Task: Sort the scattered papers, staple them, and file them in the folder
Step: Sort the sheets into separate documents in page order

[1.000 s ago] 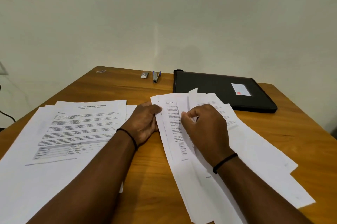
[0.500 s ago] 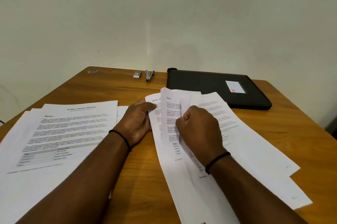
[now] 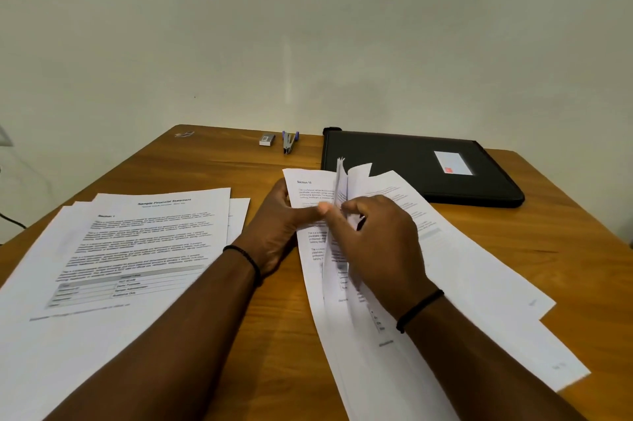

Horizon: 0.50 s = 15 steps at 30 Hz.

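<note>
A fanned stack of printed papers (image 3: 479, 283) lies right of centre on the wooden table. My left hand (image 3: 277, 232) grips its left edge, thumb on a sheet headed "Section 10". My right hand (image 3: 376, 242) pinches several sheets in the middle and lifts their top edges upright. A second pile of papers (image 3: 137, 242), topped by a "Sample Financial Statement" page, rests flat at the left. A closed black folder (image 3: 411, 163) with a white label lies behind the stack. The blue stapler (image 3: 288, 143) stands at the table's far edge.
A small staple box (image 3: 267, 139) sits left of the stapler. A small shiny clip-like item (image 3: 184, 134) lies near the far left corner. The wooden table (image 3: 548, 232) ends at a plain wall behind. A dark cable (image 3: 12, 220) hangs off the left side.
My right hand has lifted several sheets so their top edges stand up, exposing a lower sheet. My left thumb has slid across onto that sheet. The view has shifted slightly.
</note>
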Each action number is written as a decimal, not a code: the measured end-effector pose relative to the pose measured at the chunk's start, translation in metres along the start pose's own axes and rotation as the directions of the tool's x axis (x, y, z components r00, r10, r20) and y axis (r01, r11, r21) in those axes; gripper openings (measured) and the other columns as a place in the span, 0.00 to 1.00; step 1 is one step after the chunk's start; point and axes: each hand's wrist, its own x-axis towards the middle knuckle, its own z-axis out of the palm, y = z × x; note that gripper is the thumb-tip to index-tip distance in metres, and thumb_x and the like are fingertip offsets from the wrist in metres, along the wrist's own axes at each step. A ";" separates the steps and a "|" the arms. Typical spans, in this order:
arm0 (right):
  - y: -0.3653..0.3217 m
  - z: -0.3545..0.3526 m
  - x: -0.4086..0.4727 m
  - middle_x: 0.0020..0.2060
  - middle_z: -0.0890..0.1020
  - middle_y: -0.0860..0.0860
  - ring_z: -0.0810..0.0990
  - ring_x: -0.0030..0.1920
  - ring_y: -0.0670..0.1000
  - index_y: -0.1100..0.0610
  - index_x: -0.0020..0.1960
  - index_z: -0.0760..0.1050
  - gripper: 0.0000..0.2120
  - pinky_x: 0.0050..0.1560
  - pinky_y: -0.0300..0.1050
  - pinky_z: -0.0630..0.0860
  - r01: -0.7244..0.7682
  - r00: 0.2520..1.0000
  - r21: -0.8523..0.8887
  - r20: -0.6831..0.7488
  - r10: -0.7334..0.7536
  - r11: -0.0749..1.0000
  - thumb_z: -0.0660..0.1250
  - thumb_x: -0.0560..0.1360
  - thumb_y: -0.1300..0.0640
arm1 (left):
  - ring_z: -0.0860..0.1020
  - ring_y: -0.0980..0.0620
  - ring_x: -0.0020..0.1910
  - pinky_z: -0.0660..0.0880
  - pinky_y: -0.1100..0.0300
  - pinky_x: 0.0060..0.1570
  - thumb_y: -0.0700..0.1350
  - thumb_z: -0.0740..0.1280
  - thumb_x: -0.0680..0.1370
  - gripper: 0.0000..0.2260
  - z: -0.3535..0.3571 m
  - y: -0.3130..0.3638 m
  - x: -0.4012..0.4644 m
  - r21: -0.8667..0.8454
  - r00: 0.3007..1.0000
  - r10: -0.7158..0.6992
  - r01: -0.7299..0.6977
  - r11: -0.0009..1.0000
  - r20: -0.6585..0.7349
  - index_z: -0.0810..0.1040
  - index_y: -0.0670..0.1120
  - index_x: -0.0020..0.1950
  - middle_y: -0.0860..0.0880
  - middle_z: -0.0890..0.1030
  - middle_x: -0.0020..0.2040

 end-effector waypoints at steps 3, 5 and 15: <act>-0.001 0.003 0.000 0.51 0.82 0.45 0.75 0.41 0.43 0.49 0.56 0.81 0.22 0.37 0.26 0.62 -0.032 0.999 -0.049 0.015 0.032 0.998 0.62 0.75 0.34 | 0.82 0.45 0.56 0.82 0.49 0.51 0.35 0.72 0.74 0.26 0.000 -0.002 0.001 0.003 1.000 0.005 -0.005 1.000 0.004 0.71 0.49 0.70 0.48 0.81 0.61; 0.003 0.006 0.002 0.44 0.82 0.45 0.76 0.38 0.45 0.48 0.48 0.79 0.12 0.38 0.30 0.69 -0.059 0.998 -0.060 -0.011 0.059 0.996 0.64 0.78 0.40 | 0.83 0.45 0.54 0.82 0.50 0.50 0.36 0.73 0.74 0.25 0.000 -0.003 0.003 0.015 1.000 0.010 -0.011 1.000 0.014 0.72 0.48 0.69 0.47 0.82 0.60; 0.015 0.007 0.006 0.29 0.79 0.40 0.80 0.32 0.42 0.50 0.33 0.74 0.15 0.33 0.37 0.76 -0.087 0.989 0.259 -0.095 0.115 0.962 0.72 0.72 0.42 | 0.81 0.41 0.56 0.80 0.43 0.55 0.50 0.74 0.74 0.26 -0.003 -0.003 0.007 0.265 0.977 0.098 -0.046 0.963 -0.187 0.68 0.63 0.68 0.48 0.76 0.67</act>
